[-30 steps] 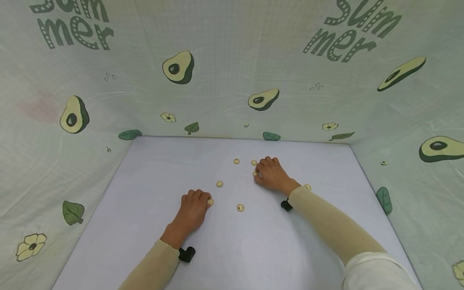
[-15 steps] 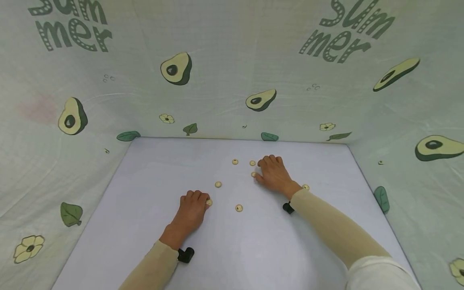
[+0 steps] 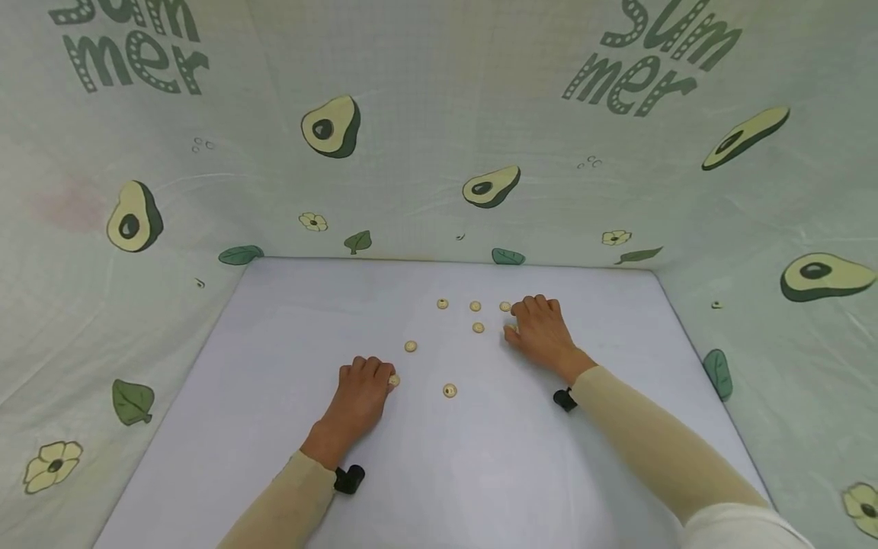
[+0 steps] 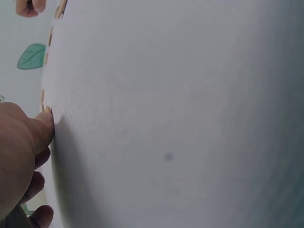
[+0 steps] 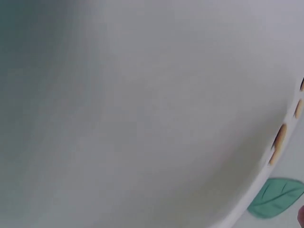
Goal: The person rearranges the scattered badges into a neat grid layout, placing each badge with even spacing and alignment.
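Small round pale-yellow wooden buttons lie on the white table. In the head view my left hand (image 3: 360,396) is at the left of the group, pinching one button (image 3: 394,380) between thumb and index finger. The left wrist view shows the thumb against that button (image 4: 48,109). My right hand (image 3: 543,333) is at the right, fingers loosely bent and thumb apart from the index finger. A far button (image 3: 505,306) lies right at its index fingertip, and another button (image 3: 511,328) is partly covered by its thumb. The right wrist view shows little of this hand.
More buttons lie between the hands: a back-left button (image 3: 442,303), two near the right hand, one button (image 3: 410,346) near the left, and a front button (image 3: 449,390). A cloth wall (image 3: 411,137) printed with avocados surrounds the table (image 3: 425,473) at the back and sides.
My right hand has moved to the right, away from two buttons, uncovering others. The button behind the right wrist is now hidden. My left hand stays at its button.
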`<state>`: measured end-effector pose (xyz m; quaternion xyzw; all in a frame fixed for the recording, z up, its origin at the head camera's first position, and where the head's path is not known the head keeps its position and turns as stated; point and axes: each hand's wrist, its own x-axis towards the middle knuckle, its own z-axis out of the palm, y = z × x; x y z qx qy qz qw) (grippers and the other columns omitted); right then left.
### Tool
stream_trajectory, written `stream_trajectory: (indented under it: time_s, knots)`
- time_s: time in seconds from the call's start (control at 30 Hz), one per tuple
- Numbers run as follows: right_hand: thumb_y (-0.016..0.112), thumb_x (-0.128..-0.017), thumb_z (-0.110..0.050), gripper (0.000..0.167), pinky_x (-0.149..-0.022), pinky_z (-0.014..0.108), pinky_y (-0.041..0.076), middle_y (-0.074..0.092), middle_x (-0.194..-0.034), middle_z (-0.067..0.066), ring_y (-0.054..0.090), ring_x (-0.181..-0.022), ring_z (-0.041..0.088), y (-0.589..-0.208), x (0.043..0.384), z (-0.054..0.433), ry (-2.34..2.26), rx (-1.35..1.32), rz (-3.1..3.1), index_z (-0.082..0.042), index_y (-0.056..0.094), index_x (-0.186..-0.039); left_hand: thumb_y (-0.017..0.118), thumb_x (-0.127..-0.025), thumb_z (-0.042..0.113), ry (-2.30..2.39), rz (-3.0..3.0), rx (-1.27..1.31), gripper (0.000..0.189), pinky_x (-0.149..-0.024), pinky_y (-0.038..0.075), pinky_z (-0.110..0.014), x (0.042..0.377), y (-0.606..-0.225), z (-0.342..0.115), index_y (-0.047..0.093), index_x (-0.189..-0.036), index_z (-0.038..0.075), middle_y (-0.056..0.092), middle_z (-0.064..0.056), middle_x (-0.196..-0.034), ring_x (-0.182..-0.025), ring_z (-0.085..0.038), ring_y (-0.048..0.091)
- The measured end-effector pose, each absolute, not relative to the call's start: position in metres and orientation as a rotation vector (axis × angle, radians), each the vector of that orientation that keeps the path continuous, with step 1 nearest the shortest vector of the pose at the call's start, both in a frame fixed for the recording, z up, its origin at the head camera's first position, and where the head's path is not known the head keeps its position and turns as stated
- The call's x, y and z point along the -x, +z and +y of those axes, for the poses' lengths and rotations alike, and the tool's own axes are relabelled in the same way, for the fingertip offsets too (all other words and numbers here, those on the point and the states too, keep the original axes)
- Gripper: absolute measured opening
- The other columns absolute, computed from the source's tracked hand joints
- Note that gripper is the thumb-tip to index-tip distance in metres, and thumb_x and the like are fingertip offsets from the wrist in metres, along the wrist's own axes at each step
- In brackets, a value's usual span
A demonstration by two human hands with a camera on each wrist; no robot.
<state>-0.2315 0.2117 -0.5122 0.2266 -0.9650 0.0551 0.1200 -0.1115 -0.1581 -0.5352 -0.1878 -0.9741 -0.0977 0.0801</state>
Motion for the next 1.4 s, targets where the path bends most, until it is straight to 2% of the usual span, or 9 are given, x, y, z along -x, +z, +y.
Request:
stream_trajectory:
  time_s: [0.13, 0.63, 0.87, 1.07, 1.2, 1.27, 1.4]
  knots:
    - [0.067, -0.1, -0.033, 0.036, -0.093, 0.053, 0.039, 0.063, -0.105, 0.015, 0.052, -0.1, 0.035, -0.509, 0.221, 0.238, 0.141, -0.624, -2.813, -0.001, 0.066, -0.116, 0.072, -0.101, 0.02, -0.259, -2.903, 0.599, 0.016, -0.087, 0.047, -0.053, 0.113, -0.534, -0.158, 0.063, -0.107, 0.009, 0.063, -0.01, -0.105, -0.097, -0.03, 0.053]
    - [0.066, -0.099, -0.022, 0.029, -0.095, 0.064, 0.037, 0.066, -0.109, 0.022, 0.053, -0.104, 0.042, -0.51, 0.183, 0.333, 0.137, -0.449, -2.866, 0.003, 0.067, -0.114, 0.071, -0.103, 0.02, -0.214, -2.924, 0.599, 0.018, -0.089, 0.048, -0.053, 0.115, -0.54, -0.156, 0.062, -0.112, 0.008, 0.063, -0.012, -0.111, -0.1, -0.03, 0.052]
    - [0.066, -0.102, -0.031, 0.036, -0.097, 0.064, 0.038, 0.068, -0.115, 0.021, 0.054, -0.111, 0.043, -0.521, 0.18, 0.338, 0.22, -0.503, -2.93, 0.001, 0.068, -0.116, 0.072, -0.102, 0.02, -0.214, -2.952, 0.579, 0.021, -0.088, 0.048, -0.053, 0.114, -0.537, -0.155, 0.062, -0.114, 0.007, 0.063, -0.012, -0.112, -0.1, -0.03, 0.052]
    - [0.064, -0.102, -0.024, 0.027, -0.093, 0.062, 0.04, 0.068, -0.112, 0.019, 0.057, -0.109, 0.041, -0.522, 0.183, 0.331, 0.193, -0.552, -2.961, 0.0, 0.07, -0.114, 0.072, -0.102, 0.019, -0.244, -2.962, 0.576, 0.024, -0.088, 0.048, -0.053, 0.114, -0.537, -0.155, 0.062, -0.118, 0.005, 0.063, -0.013, -0.113, -0.103, -0.031, 0.052]
    - [0.063, -0.105, -0.03, 0.029, -0.093, 0.062, 0.041, 0.069, -0.112, 0.017, 0.057, -0.108, 0.04, -0.519, 0.185, 0.33, 0.156, -0.534, -3.007, -0.002, 0.07, -0.109, 0.073, -0.101, 0.018, -0.255, -2.95, 0.568, 0.024, -0.087, 0.048, -0.053, 0.113, -0.537, -0.155, 0.062, -0.117, 0.005, 0.063, -0.013, -0.113, -0.101, -0.031, 0.052]
    - [0.063, -0.105, -0.033, 0.033, -0.093, 0.063, 0.041, 0.069, -0.114, 0.019, 0.056, -0.109, 0.04, -0.518, 0.184, 0.33, 0.161, -0.519, -3.018, -0.001, 0.07, -0.111, 0.074, -0.1, 0.018, -0.259, -2.942, 0.568, 0.023, -0.086, 0.048, -0.052, 0.113, -0.537, -0.155, 0.062, -0.116, 0.005, 0.063, -0.013, -0.112, -0.1, -0.031, 0.052]
    - [0.064, -0.103, -0.024, 0.029, -0.096, 0.064, 0.04, 0.068, -0.119, 0.019, 0.056, -0.114, 0.042, -0.518, 0.183, 0.329, 0.222, -0.548, -3.017, -0.001, 0.069, -0.119, 0.074, -0.101, 0.018, -0.269, -2.938, 0.565, 0.022, -0.086, 0.048, -0.052, 0.113, -0.538, -0.156, 0.062, -0.115, 0.005, 0.063, -0.013, -0.111, -0.099, -0.031, 0.052]
